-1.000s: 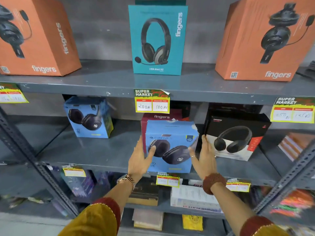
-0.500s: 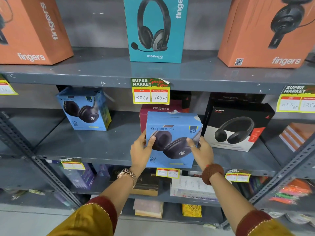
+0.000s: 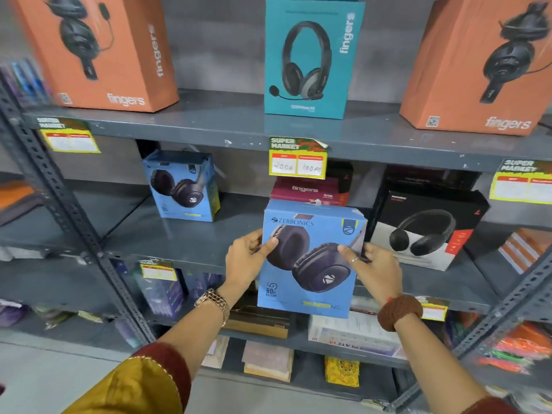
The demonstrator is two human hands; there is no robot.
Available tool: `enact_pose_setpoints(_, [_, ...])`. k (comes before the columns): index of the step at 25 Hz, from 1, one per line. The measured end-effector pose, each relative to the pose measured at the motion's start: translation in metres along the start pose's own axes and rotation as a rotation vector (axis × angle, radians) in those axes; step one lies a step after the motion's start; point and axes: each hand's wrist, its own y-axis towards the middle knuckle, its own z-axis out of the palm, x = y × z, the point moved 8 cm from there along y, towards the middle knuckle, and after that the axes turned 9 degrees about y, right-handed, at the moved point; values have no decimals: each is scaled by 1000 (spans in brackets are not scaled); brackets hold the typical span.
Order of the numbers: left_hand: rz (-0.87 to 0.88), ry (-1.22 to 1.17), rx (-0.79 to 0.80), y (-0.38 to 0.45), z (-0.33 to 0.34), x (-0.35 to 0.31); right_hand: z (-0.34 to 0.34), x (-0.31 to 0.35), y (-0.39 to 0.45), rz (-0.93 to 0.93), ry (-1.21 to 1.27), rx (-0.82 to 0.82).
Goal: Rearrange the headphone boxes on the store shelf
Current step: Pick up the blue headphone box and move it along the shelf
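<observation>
The light is even and fairly bright, soft, seemingly from above and in front. Shade gathers under the top shelf (image 3: 209, 127), darkening the back of the middle tier. The blue box (image 3: 310, 258) at the centre is sharp enough to read its print. Towards the edges things smear: the orange box (image 3: 98, 52) upper left and the price tag (image 3: 68, 135) below it are blurred, its writing unreadable. The upright posts (image 3: 59, 189) lean outward from wide-angle bending.

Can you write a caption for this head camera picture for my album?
Both hands, left hand and right hand, hold a blue headphone box.
</observation>
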Motion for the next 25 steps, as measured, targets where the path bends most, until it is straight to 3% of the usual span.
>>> enact_pose_setpoints(7, [-100,-104,-121,31,-126,87,143,78,-9,-71,132,141])
enact_pose_setpoints(14, [-254,0,-183,114,-241,186,313,128,6,-47,224,154])
enact_pose_setpoints(19, [-258,-1,-152,173,-268,225,370,148,30,-48,207,106])
enact_pose_setpoints(25, [-285,-25,-108,206,-269,243,394,143,46,-17,219,88])
